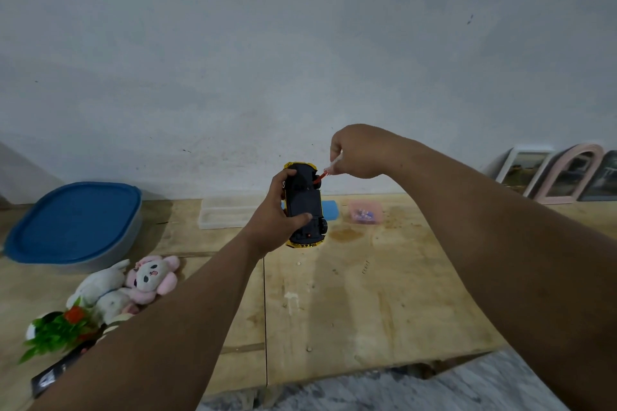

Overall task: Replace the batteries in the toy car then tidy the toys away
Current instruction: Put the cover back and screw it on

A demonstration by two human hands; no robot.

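Note:
My left hand grips a yellow toy car held up above the wooden table, its black underside turned toward me. My right hand holds a small screwdriver with a clear handle and red shaft. Its tip touches the upper part of the car's underside. A white and pink plush toy lies at the left of the table next to a white plush and a green leafy toy.
A large grey tub with a blue lid stands at the back left. Behind the car lie a clear flat box, a blue pad and a small pink container. Picture frames lean on the wall at right. The table's front edge is near.

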